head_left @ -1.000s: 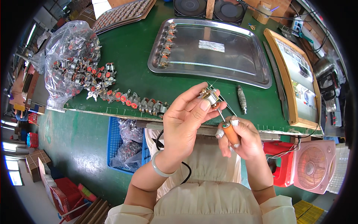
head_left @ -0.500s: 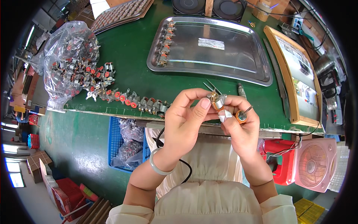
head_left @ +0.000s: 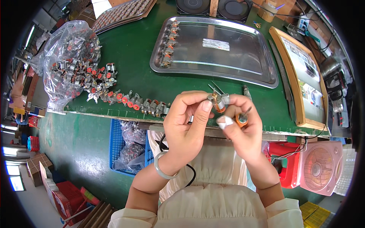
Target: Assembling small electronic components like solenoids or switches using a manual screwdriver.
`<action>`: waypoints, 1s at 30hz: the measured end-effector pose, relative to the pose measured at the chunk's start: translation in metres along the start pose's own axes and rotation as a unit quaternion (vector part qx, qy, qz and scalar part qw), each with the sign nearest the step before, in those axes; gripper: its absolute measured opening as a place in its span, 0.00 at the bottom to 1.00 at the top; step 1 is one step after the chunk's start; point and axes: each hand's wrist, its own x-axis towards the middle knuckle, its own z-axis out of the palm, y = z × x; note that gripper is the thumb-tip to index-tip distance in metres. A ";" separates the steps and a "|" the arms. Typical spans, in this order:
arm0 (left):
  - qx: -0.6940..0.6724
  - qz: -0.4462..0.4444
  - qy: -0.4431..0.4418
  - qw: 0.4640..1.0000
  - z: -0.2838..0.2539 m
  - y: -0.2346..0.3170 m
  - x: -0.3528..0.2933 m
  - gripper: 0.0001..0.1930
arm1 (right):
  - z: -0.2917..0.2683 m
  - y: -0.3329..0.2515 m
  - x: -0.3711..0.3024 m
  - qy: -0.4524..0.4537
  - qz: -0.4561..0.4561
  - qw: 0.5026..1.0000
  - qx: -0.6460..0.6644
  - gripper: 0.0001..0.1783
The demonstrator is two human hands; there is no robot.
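Over the bench's near edge, my left hand [head_left: 188, 123] is closed, pinching a small metal component with an orange winding [head_left: 218, 102] between thumb and fingertips. A second shiny metal piece [head_left: 191, 119] shows partly inside its curled fingers. Close on the right is my right hand [head_left: 245, 129], its index finger at the component's right side. White wrapping [head_left: 224, 122] covers its thumb tip, which is apart from the component. Held in that hand is a tool with an orange handle and thin metal shaft, seemingly a screwdriver [head_left: 242, 119]. Its lower handle is hidden by the palm.
A metal tray [head_left: 243, 66] bears a column of similar components. To the left, a clear plastic bag [head_left: 70, 41] spills more of them along the green bench [head_left: 129, 57]. Thin metal rods [head_left: 216, 86] and a dark grey stick [head_left: 246, 91] lie beyond my hands. A wooden frame [head_left: 300, 83] stands at right.
The component has turned, with its orange winding now facing me. My right thumb has moved left and down, off the component. The metal piece inside my left hand has come into sight.
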 end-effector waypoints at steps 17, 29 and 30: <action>-0.064 -0.033 0.060 0.996 -0.031 0.014 0.017 0.09 | -0.018 -0.006 0.028 0.015 -0.196 0.817 -0.542 0.23; -0.181 -0.108 -0.019 0.977 -0.031 0.015 0.025 0.05 | -0.032 -0.020 0.032 -0.086 -0.158 0.912 -0.367 0.15; -0.161 -0.101 -0.031 0.981 -0.030 0.015 0.024 0.05 | -0.031 -0.024 0.030 -0.096 -0.180 0.919 -0.338 0.15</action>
